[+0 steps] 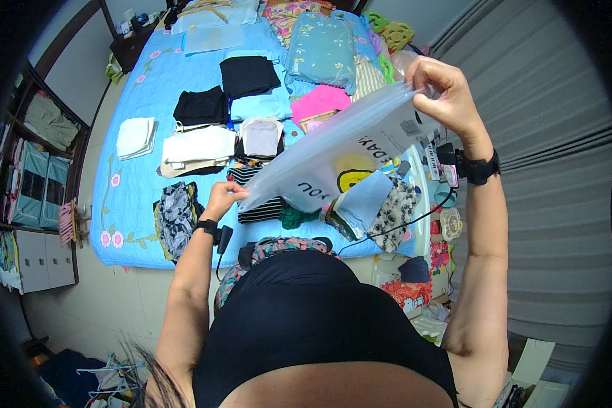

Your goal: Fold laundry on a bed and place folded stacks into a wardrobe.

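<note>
A translucent plastic bag [319, 163] with dark lettering and a yellow smiley is stretched between my two hands above the bed. My left hand [225, 200] pinches its lower left corner. Higher up on the right, my right hand [449, 98] grips the opposite end with thumb and fingers. Behind and below the bag lie folded clothes: a striped garment [260, 212], a light blue one [364, 202] and a black-and-white patterned one [396, 216]. A grey patterned bundle [177, 221] rests left of my left hand. The bag hides part of the clothes.
The blue floral bedspread [136, 204] also carries white folded cloth [137, 138], black folded garments [250, 76], a pink item [323, 102] and a teal pillow [319, 51]. Open shelves [37, 177] stand left, a grey curtain [551, 170] hangs right. Black cables run from both wrists.
</note>
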The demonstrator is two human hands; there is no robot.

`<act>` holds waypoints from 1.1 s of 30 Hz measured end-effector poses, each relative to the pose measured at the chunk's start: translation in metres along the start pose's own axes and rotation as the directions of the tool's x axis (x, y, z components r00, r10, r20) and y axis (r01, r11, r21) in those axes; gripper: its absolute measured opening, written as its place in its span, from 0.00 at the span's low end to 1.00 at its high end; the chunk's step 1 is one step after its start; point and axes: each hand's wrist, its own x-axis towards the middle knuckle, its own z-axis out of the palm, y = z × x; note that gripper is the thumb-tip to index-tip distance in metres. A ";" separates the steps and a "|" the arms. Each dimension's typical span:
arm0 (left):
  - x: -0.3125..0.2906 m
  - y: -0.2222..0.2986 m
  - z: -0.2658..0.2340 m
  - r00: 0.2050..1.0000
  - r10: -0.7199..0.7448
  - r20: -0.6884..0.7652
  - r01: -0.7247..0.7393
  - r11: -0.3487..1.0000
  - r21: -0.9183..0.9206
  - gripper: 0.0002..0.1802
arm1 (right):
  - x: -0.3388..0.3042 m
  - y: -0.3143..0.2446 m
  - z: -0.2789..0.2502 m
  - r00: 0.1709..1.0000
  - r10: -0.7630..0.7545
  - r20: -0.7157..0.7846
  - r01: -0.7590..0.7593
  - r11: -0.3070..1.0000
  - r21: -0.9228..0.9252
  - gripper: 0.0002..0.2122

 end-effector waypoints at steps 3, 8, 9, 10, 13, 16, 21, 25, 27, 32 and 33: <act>-0.012 -0.023 -0.012 0.995 -0.096 0.026 0.098 0.990 -0.097 0.06 | 0.007 0.005 0.005 0.993 0.062 0.100 -0.058 0.998 -0.038 0.06; -0.004 0.061 -0.020 0.987 0.123 -0.101 -0.131 0.989 -0.074 0.31 | 0.022 -0.003 0.028 0.988 -0.033 0.153 0.051 0.992 -0.115 0.08; -0.001 0.111 -0.014 0.979 0.201 -0.017 -0.202 0.971 -0.127 0.40 | 0.022 -0.004 0.031 0.988 -0.028 0.151 0.046 0.992 -0.117 0.08; 0.004 0.141 -0.007 0.944 0.328 0.040 -0.322 0.940 -0.117 0.50 | 0.025 -0.006 0.034 0.986 -0.060 0.158 0.077 0.992 -0.102 0.08; 0.011 0.205 0.025 0.860 0.500 0.100 -0.494 0.866 -0.078 0.61 | 0.034 -0.011 0.038 0.979 -0.108 0.174 0.119 0.991 -0.054 0.07; 0.024 0.214 0.046 0.885 0.462 0.046 -0.461 0.886 -0.046 0.44 | 0.036 -0.011 0.036 0.981 -0.130 0.142 0.141 0.988 -0.063 0.07; 0.052 0.191 0.032 0.971 0.231 0.061 -0.194 0.910 -0.366 0.14 | 0.014 0.004 0.051 0.834 -0.010 -0.551 -0.039 0.996 -0.077 0.44; 0.058 0.218 0.015 0.977 0.138 0.159 -0.033 0.846 -0.533 0.14 | -0.051 0.088 0.117 0.804 0.416 -0.426 -0.215 0.870 0.443 0.51; 0.057 0.217 0.005 0.982 0.102 0.158 0.007 0.819 -0.573 0.15 | -0.051 0.081 0.159 0.819 0.570 -0.067 -0.284 0.504 0.815 0.41; 0.066 0.214 -0.008 0.985 0.036 0.167 0.062 0.836 -0.546 0.16 | -0.039 0.089 0.179 0.792 0.544 0.277 -0.454 0.221 0.863 0.13; 0.068 0.212 -0.009 0.986 0.033 0.165 0.063 0.838 -0.542 0.16 | -0.038 0.094 0.179 0.768 0.566 0.301 -0.509 0.252 0.823 0.12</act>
